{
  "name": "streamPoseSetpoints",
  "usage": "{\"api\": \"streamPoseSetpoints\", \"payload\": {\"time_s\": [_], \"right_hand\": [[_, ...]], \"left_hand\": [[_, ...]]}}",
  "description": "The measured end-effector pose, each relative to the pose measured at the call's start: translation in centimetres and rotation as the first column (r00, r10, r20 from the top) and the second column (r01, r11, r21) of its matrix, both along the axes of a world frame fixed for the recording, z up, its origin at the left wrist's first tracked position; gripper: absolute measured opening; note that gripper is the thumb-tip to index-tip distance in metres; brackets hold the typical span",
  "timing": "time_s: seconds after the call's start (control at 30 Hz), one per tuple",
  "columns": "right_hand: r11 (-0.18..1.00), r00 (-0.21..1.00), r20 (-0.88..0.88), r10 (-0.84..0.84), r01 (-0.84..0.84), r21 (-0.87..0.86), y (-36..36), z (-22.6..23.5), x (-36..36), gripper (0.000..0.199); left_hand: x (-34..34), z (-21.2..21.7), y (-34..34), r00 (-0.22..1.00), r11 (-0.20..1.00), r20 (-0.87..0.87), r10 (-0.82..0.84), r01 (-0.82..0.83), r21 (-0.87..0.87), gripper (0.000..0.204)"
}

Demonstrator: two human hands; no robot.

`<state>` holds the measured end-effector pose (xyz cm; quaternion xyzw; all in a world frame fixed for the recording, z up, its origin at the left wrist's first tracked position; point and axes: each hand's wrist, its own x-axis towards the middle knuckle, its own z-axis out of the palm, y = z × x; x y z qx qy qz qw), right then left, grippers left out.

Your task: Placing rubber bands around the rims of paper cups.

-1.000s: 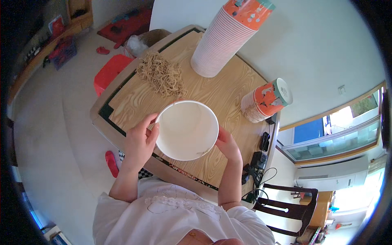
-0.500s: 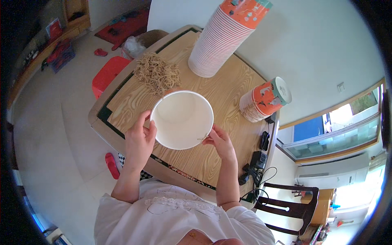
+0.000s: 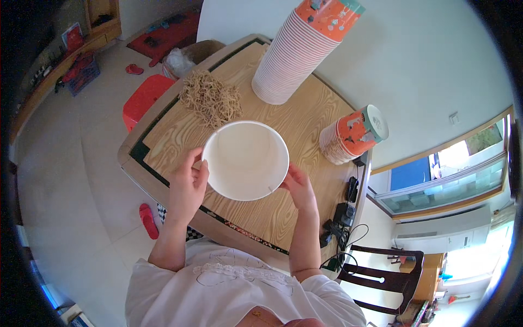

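Observation:
Between my hands, over the near part of the table, is a large paper bucket [image 3: 245, 158] with its white, empty inside facing me. My left hand [image 3: 188, 182] grips the rim on the left, thumb at the edge and fingers behind the wall. On the right side my right hand [image 3: 300, 189] holds the wall, its fingertips partly hidden behind it. A short light strand pokes over the rim beside that hand. Just beyond the bucket lies a tangled heap of brown paper cord [image 3: 211, 98].
A tall nested stack of paper buckets [image 3: 297, 54] leans away at the back. At the right edge of the wooden table [image 3: 267, 220] sits a shorter orange-and-green stack [image 3: 357, 133]. Black adapters and cables [image 3: 343, 218] lie nearby. A dark chair [image 3: 387, 278] and a red stool [image 3: 144, 98] flank the table.
The bucket has turned slightly and shifted a little to the right, with its mouth facing me more fully. My right fingers have slipped further behind its wall.

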<state>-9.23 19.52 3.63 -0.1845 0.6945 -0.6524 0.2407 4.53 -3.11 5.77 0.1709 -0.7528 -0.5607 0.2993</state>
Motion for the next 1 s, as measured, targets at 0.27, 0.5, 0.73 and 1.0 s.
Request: {"api": "streamPoseSetpoints", "payload": {"time_s": [0.27,0.5,0.73,1.0], "right_hand": [[0.997,0.988,0.138,-0.063,0.068,-0.032,1.2,3.0,-1.5,0.040],[0.993,0.988,-0.146,-0.057,0.042,-0.107,4.6,5.7,-3.3,0.046],[0.969,0.750,-0.641,-0.162,0.242,0.038,12.2,11.6,-9.2,0.047],[0.895,0.537,-0.811,-0.233,0.444,0.036,20.8,13.3,-17.2,0.046]], "left_hand": [[-1.4,-1.0,1.2,0.983,0.955,-0.113,-0.148,0.112,-0.274,0.029],[-5.9,0.7,2.5,0.900,0.894,-0.284,-0.332,0.396,0.210,0.035],[-17.9,6.7,7.7,0.735,0.799,-0.396,-0.551,0.602,0.005,0.035],[-31.4,8.8,18.0,0.771,0.821,-0.314,-0.554,0.445,-0.357,0.037]]}}
